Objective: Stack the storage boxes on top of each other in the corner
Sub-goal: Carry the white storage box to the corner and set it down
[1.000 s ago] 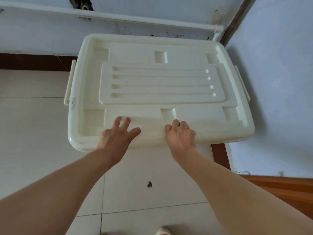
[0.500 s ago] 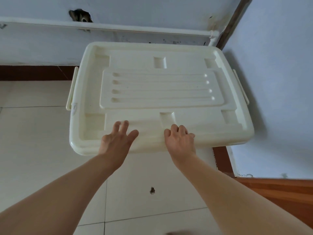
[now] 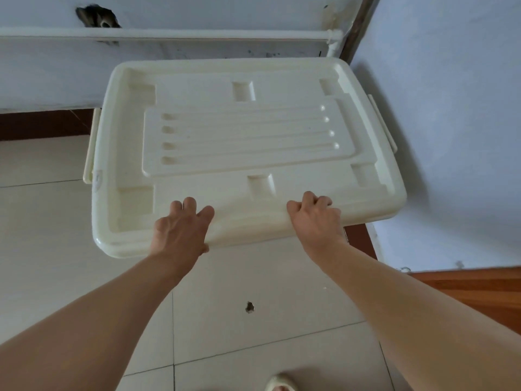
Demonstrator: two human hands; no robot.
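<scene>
Both hands, left hand (image 3: 180,227) flat, right hand (image 3: 313,218) curled, press the cream plastic storage box (image 3: 242,153) lid's smooth near rim.

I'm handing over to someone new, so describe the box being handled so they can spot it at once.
Look to the room corner where the white pipe meets the blue wall. The cream storage box sits there, its ribbed, recessed lid facing up. Both hands, left hand and right hand, rest on its near edge; nothing else there is that large or cream.
</scene>
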